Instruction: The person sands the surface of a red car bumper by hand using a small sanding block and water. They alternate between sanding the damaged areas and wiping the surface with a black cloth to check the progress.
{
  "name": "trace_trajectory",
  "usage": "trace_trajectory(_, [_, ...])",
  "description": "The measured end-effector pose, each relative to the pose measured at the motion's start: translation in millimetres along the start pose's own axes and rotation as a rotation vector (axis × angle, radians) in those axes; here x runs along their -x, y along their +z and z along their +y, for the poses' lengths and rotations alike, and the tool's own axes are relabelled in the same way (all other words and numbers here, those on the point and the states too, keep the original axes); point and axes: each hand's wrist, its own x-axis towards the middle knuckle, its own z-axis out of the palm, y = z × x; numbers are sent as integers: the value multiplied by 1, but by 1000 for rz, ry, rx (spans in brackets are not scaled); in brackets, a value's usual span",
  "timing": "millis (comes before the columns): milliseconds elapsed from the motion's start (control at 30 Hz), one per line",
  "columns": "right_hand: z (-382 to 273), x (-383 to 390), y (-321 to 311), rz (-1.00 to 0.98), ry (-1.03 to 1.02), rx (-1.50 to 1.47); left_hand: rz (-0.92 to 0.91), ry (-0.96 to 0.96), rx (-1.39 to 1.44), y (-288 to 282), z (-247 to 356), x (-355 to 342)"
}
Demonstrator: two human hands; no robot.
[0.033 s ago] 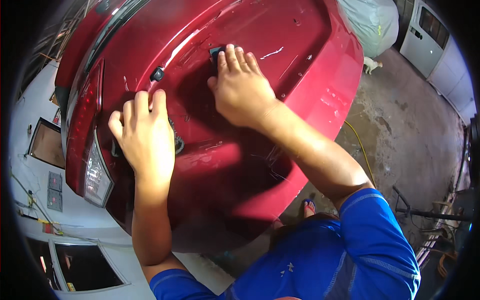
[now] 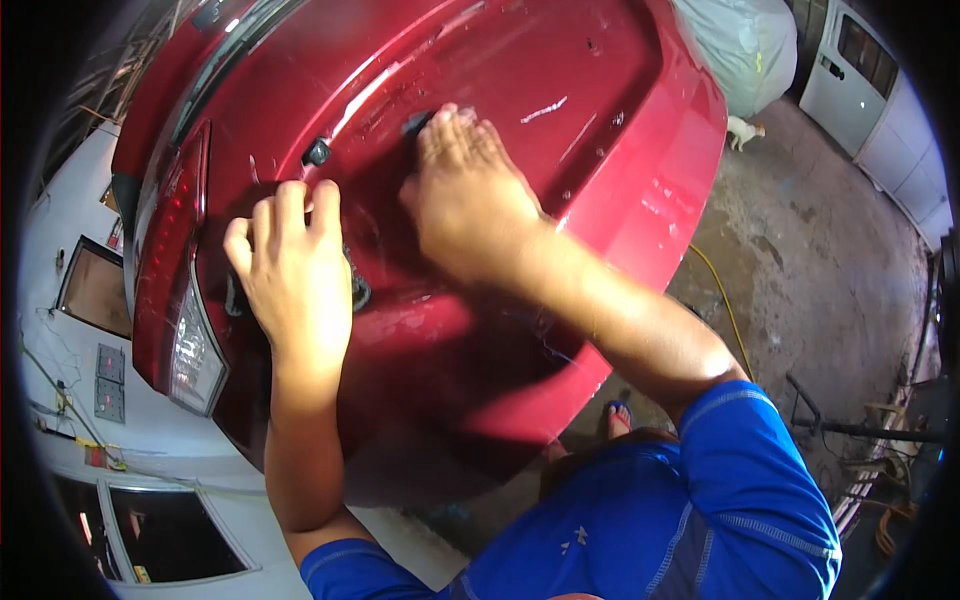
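Right grip (image 2: 475, 205), upper centre, holds dark pad (image 2: 415, 124) to red panel (image 2: 505, 75); left grip (image 2: 295, 265) unclear, fingers bent; uneven pressure could gouge it

- The car (image 2: 380, 220) is showing deep red, with thin whitish scratch lines.
- The small pad (image 2: 415, 124) is looking dark bluish-grey.
- The shirt (image 2: 610, 510) is showing bright blue with pale stitch lines.
- The cable (image 2: 724, 291) is looking yellow.

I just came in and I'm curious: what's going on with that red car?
A person in a blue shirt has both bare hands over the red car. The right hand covers most of a small dark piece on its surface. The left hand is bent near the tail light; whether it holds anything is hidden.
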Motion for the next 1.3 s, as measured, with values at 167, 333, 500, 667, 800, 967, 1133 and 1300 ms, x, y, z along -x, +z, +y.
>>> trace_trajectory(167, [0,8,-7,11,1,-118,-30,-24,227,2,-11,8])
trace_trajectory(333, [-34,44,10,96,-328,-442,-61,-93,224,5,-6,-4])
trace_trajectory(500, [36,46,-24,113,117,-1270,144,14,398,2,-8,1])
trace_trajectory(667, [41,65,-26,-204,240,-2156,195,27,1208,-12,6,-9])
trace_trajectory(800, [37,75,-30,-232,208,-2116,-423,-279,1713,-14,12,-5])
trace_trajectory(967, [34,79,-23,-134,346,-1891,-402,-316,1849,-6,10,-7])
trace_trajectory(1133, [32,83,-16,-53,369,-1875,-639,-327,1838,-16,6,-11])
trace_trajectory(1300, [29,95,-3,-224,146,-2410,-661,-267,1806,-14,5,-8])
